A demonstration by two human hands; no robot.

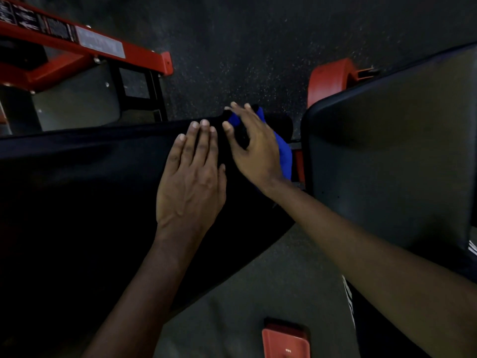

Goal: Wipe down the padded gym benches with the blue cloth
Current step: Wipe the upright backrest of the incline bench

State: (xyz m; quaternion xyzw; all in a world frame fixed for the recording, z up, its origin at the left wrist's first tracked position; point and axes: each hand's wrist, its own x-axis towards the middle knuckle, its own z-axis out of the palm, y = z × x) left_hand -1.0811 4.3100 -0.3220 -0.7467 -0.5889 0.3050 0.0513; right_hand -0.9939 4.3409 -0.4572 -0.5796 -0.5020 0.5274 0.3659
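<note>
A black padded bench point(90, 182) runs across the left and middle of the view. My left hand point(191, 177) lies flat on it with straight fingers. Just to its right, my right hand point(251, 148) reaches over the bench's far end with spread fingers and covers most of the blue cloth point(284, 153). The cloth shows under the palm and by the fingertips. Whether the fingers grip the cloth is hidden. A second dark padded bench point(392, 156) stands at the right.
A red metal frame point(85, 47) with labels and dark bars fills the upper left. A red wheel-like part point(330, 78) sits behind the right bench. A red foot point(285, 342) lies on the speckled rubber floor point(245, 42) at the bottom.
</note>
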